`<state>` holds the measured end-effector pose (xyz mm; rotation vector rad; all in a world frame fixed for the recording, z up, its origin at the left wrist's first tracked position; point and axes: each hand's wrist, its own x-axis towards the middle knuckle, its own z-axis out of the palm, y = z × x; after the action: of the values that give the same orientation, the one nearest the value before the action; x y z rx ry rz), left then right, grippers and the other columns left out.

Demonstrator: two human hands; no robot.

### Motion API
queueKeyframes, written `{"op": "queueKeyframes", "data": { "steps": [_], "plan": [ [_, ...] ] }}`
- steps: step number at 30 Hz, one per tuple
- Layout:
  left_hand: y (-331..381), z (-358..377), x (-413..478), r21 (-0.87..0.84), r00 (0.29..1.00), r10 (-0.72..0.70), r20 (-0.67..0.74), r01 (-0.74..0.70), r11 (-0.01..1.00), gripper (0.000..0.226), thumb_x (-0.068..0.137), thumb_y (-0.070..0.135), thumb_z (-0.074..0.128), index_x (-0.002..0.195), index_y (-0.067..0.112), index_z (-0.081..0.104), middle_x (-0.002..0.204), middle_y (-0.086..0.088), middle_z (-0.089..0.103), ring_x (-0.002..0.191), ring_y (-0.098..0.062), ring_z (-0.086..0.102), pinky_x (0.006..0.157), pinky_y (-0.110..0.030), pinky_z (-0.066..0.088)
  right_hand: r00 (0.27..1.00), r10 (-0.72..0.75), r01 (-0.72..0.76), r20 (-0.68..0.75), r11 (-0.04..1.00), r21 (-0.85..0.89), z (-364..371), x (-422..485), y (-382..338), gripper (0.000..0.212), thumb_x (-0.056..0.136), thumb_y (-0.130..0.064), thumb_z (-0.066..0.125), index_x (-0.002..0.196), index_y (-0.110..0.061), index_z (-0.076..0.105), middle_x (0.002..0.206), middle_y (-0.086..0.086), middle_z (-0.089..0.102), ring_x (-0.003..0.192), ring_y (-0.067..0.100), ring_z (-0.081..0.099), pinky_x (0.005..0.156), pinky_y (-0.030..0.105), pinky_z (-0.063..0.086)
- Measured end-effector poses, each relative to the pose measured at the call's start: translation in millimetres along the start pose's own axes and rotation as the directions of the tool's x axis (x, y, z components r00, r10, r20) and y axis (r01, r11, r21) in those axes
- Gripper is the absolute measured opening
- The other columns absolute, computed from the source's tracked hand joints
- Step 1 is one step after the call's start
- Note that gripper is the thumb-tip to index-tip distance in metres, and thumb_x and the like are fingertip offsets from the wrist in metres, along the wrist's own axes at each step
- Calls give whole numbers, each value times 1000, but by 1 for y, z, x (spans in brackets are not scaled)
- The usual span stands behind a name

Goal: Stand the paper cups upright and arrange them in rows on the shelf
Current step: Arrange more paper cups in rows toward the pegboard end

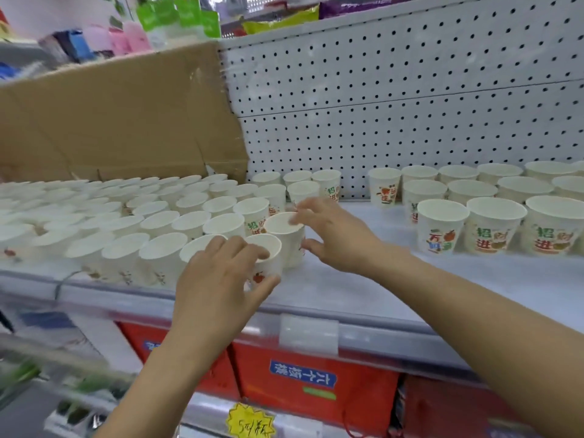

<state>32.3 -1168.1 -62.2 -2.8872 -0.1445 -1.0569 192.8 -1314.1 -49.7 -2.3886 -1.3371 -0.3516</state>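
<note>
Nearest, below the shelf's front edge, lie red packs (313,377) and a yellow price tag (251,422). Above them runs the white shelf (363,289), where the work is going on.

The left hand (218,279) grasps the near cup (265,259). Its fingers curl over the rim and its thumb presses the printed side. This cup stands upright at the right end of the front row, touching or almost touching its neighbour on the left. Just beyond it, the right hand (328,235) holds the second cup (286,237) with fingertips on the rim and thumb against the wall. That cup is also upright, at the right end of the next row back.

The step in hand looks like seating two more cups against the block of cups (126,222), which fills the left of the shelf in tight rows. The next move calls for nudging each cup snug against its row, then letting go gently — thin paper walls dent easily and a bumped neighbour could tip.

A bare stretch of shelf separates this block from the loose cups on the right (474,216). They stand upright but well apart from the block, so plenty is left to bring over.

Farthest back, a cardboard box (120,121) stands behind the block, and a pegboard (410,90) backs the shelf.
</note>
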Motion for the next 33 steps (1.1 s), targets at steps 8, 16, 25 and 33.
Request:
{"op": "queueKeyframes", "data": {
  "steps": [8, 16, 25, 33],
  "plan": [
    [22, 9, 12, -302, 994, 109, 20, -98, 948, 7, 87, 31, 67, 85, 25, 68, 84, 13, 57, 84, -13, 50, 57, -32, 44, 982, 24, -31, -185, 999, -33, -22, -76, 11, 11, 93, -21, 56, 99, -14, 63, 102, 2, 56, 96, 21, 46, 69, 42, 48],
    [127, 39, 51, -652, 954, 287, 90, -161, 741, 9, 87, 34, 67, 93, 31, 73, 93, 17, 57, 88, -4, 49, 73, -34, 49, 930, 217, -256, -296, 961, -101, -99, -204, 71, 6, 84, -12, 69, 87, -17, 67, 79, -6, 61, 75, 15, 52, 62, 37, 49],
    [242, 51, 91, -761, 892, 435, 127, -194, 619, 12, 88, 28, 67, 96, 30, 76, 91, 14, 66, 89, -8, 55, 80, -40, 48, 865, 374, -450, -336, 874, -186, -156, -270, 132, 7, 82, -16, 71, 83, -23, 70, 79, -9, 58, 74, 16, 54, 61, 43, 51],
    [280, 54, 99, -697, 900, 408, 151, -195, 690, 12, 88, 28, 66, 94, 30, 76, 87, 13, 68, 82, -10, 55, 76, -39, 50, 886, 336, -417, -319, 878, -234, -163, -283, 155, 6, 84, -17, 69, 86, -22, 71, 79, -9, 56, 77, 11, 45, 59, 42, 49]
  ]
}}
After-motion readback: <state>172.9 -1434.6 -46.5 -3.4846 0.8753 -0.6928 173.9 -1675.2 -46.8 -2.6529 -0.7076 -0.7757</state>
